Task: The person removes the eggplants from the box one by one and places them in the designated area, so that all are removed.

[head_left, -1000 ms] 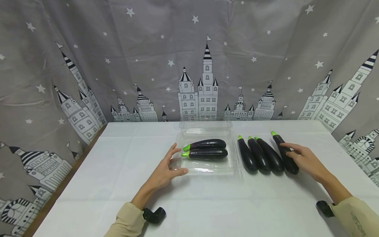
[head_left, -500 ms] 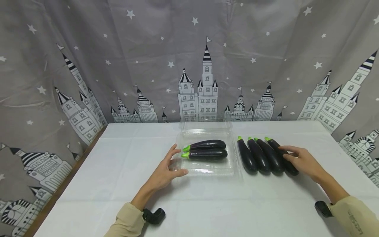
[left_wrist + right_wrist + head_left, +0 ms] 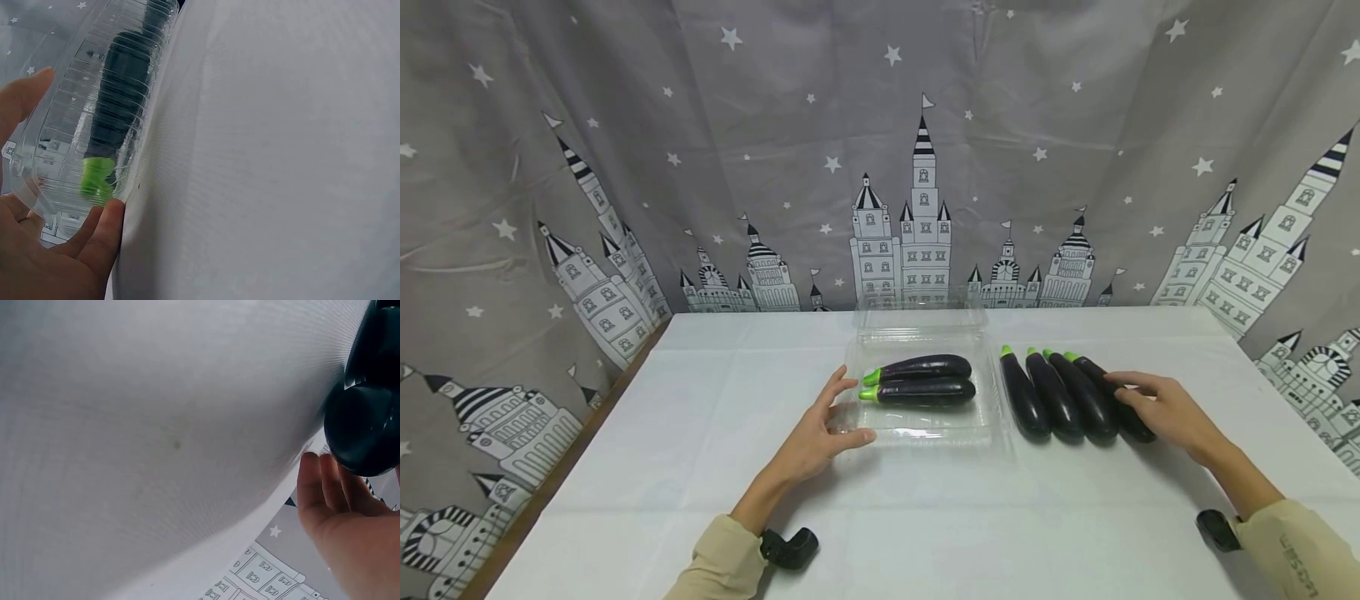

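A clear plastic clamshell box [image 3: 928, 435] stands open mid-table, with two dark eggplants [image 3: 925, 392] lying in it, green stem ends to the left. My left hand [image 3: 805, 440] spreads around the box's left end, thumb at the front corner and fingers at the side; the left wrist view shows its fingertips [image 3: 112, 215] at the box's ribbed wall. To the right of the box, several eggplants [image 3: 1026, 400] lie side by side, stems away from me. My right hand [image 3: 1176, 417] holds the rightmost eggplant [image 3: 1131, 421], fingers curled over it. In the right wrist view, that eggplant's rounded end [image 3: 362, 431] shows above the fingers.
The box's transparent lid [image 3: 921, 317] is folded back toward the far table edge. Behind the white-covered table [image 3: 962, 525] hangs a grey curtain [image 3: 865, 117] printed with castles and stars. Each wrist wears a black device [image 3: 790, 548].
My right hand has slid the rightmost eggplant's stem end leftward, closing the gap to the eggplant beside it. My left hand has stayed at the box.
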A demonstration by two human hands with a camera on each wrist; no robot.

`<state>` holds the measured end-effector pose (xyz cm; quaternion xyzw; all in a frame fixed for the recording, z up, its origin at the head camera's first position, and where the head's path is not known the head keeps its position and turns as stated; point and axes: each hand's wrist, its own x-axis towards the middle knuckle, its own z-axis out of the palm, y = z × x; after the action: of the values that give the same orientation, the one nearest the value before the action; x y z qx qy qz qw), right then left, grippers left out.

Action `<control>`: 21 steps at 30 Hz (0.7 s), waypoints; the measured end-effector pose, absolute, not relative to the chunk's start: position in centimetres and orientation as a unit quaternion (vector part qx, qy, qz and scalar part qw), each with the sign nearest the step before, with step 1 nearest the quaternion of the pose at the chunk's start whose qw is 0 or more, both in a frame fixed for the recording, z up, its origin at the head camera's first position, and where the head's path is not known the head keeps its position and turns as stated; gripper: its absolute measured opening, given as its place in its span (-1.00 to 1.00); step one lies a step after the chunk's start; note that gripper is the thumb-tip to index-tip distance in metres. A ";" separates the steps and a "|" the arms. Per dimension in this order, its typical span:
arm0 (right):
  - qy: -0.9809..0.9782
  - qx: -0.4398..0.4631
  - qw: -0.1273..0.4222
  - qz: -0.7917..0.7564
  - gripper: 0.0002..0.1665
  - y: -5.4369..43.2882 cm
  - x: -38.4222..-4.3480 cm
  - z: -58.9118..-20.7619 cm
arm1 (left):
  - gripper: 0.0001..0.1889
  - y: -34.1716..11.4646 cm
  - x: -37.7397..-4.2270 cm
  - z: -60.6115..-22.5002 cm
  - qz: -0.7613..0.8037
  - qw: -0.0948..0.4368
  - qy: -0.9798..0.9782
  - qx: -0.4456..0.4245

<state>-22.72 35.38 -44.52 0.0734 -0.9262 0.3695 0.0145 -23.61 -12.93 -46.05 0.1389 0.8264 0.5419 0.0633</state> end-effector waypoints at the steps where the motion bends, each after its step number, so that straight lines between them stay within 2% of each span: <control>1: -0.927 0.069 0.018 0.368 -0.53 35.4 -22.7 -44.5 | -0.17 -13.0 -23.6 -46.1 0.542 0.063 0.826 0.138; 21: -0.934 0.054 0.028 0.351 -0.55 35.0 -22.3 -44.4 | -0.13 -13.0 -23.6 -46.1 0.542 0.064 0.827 0.137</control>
<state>-22.26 35.03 -44.40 0.0536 -0.9344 0.3510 0.0281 -23.59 -12.97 -46.08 0.1367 0.8269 0.5418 0.0642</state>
